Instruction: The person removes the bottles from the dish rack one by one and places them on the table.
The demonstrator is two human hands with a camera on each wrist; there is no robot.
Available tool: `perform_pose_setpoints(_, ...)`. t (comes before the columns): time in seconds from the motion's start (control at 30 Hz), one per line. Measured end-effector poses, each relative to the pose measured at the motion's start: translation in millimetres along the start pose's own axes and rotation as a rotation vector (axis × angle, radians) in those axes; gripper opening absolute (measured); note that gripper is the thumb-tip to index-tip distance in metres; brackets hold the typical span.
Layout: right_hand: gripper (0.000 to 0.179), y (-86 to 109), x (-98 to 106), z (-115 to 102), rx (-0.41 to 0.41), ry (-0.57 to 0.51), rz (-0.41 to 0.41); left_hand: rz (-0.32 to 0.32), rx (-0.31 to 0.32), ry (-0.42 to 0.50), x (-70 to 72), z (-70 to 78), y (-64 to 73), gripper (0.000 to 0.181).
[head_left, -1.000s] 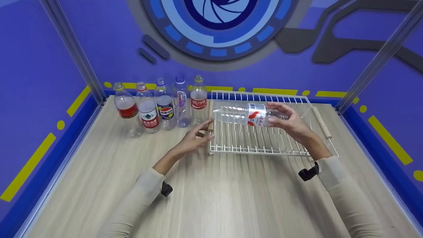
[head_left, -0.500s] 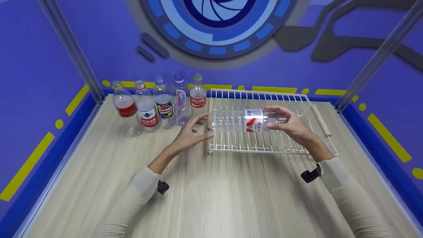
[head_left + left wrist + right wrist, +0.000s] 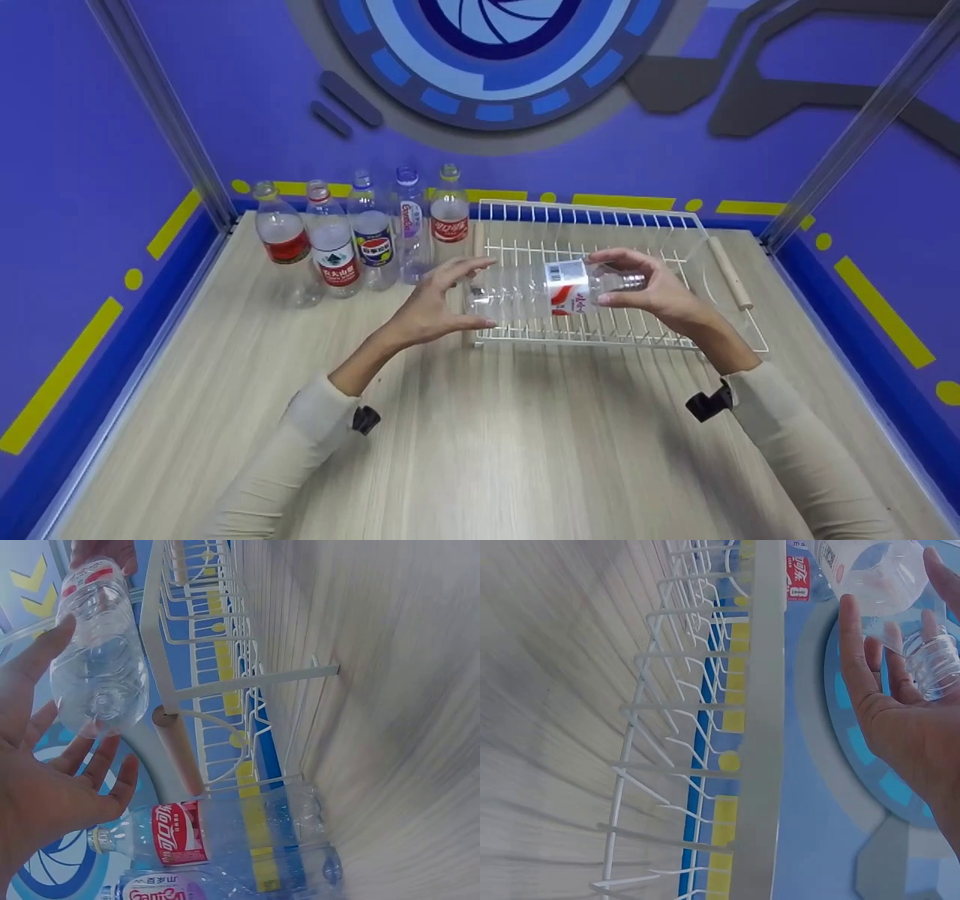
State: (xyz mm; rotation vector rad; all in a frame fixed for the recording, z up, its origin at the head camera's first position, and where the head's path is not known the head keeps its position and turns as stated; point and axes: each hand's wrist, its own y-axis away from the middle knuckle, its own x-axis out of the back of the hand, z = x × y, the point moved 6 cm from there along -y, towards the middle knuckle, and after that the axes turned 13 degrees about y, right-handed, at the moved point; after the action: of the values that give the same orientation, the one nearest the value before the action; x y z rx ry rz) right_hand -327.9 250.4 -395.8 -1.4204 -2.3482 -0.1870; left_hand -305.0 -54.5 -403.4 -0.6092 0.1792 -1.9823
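A clear plastic bottle (image 3: 517, 291) with a white and red label lies sideways in the air over the white wire rack (image 3: 592, 341), capless neck toward the right. My right hand (image 3: 656, 292) holds it by the shoulder between thumb and fingers. At the bottle's base is my left hand (image 3: 435, 304), thumb and fingers spread on either side of it. In the left wrist view, the base of the bottle (image 3: 101, 690) faces the left hand (image 3: 52, 772), with fingertips right at its edge. The right wrist view shows the bottle neck (image 3: 934, 664) above the right palm (image 3: 907, 727).
Several capless plastic bottles stand upright in a row left of the rack, among them a cola bottle (image 3: 450, 229) close to it and a red-labelled bottle (image 3: 289, 247) at the far left. The rack has wooden handles (image 3: 729, 274). A blue panel (image 3: 525, 150) stands behind.
The bottle has come slightly toward me and to the left in the right hand. My left hand has spread wider and moved from beside the rack's left handle to around the bottle's base.
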Motion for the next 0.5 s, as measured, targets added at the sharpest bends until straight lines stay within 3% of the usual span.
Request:
perform_pose_setpoints(0.17,0.057,1.9,-3.6,-6.0,0.005,0.005,-0.007,-0.003,-0.028,-0.058,-1.8,4.3,0.5,0.08)
perform_pose_setpoints(0.5,0.064,7.8,0.4,-3.8,0.012,0.059,-0.055,0.013,-0.012,-0.082,0.5,4.3,3.1,0.071)
